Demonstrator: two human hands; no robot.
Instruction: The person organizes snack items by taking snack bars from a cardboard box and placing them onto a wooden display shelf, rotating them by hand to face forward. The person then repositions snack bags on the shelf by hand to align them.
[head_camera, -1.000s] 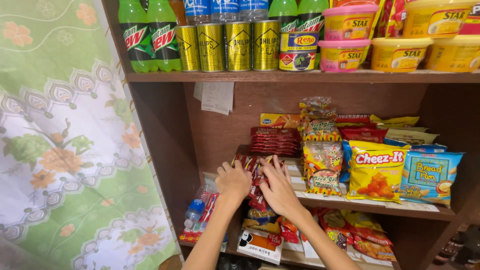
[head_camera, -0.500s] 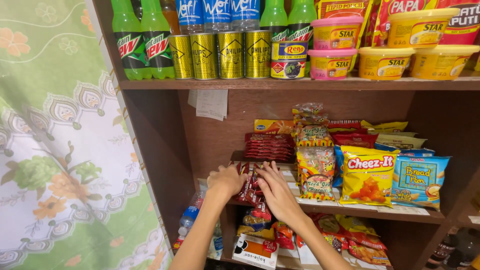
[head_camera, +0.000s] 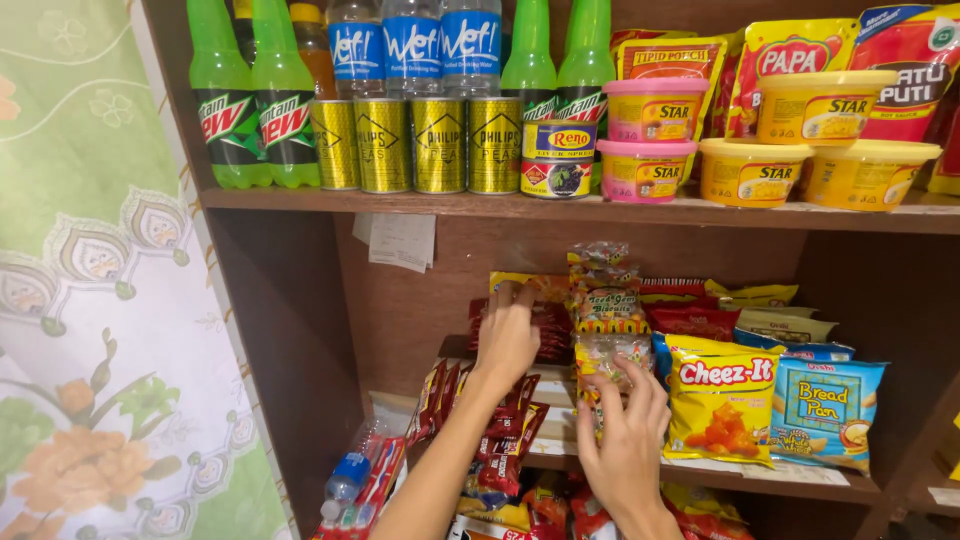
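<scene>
Reaching deeper into the wooden shelf (head_camera: 560, 208), we now have our hands apart, where half a second ago they worked side by side over the strips of red sachets (head_camera: 505, 440) hanging at the front of the lower shelf board. Our left hand (head_camera: 507, 335) has risen and gone back to the stack of dark red flat packets (head_camera: 548, 325) against the rear wall; its fingers are curled over the stack's top edge, but we cannot tell whether they grip a packet or only rest there. Our right hand (head_camera: 625, 435) has moved to the right and now spreads its fingers loosely around the bottom of the clear bag of small wrapped sweets (head_camera: 608, 358), touching it without a closed hold. That bag stands upright just left of the yellow cheese-snack bag (head_camera: 722, 400), with the blue bread-snack bag (head_camera: 825, 412) beside that. We judge that the work has passed from the red sachets to the goods behind them, each hand tending its own item.
</scene>
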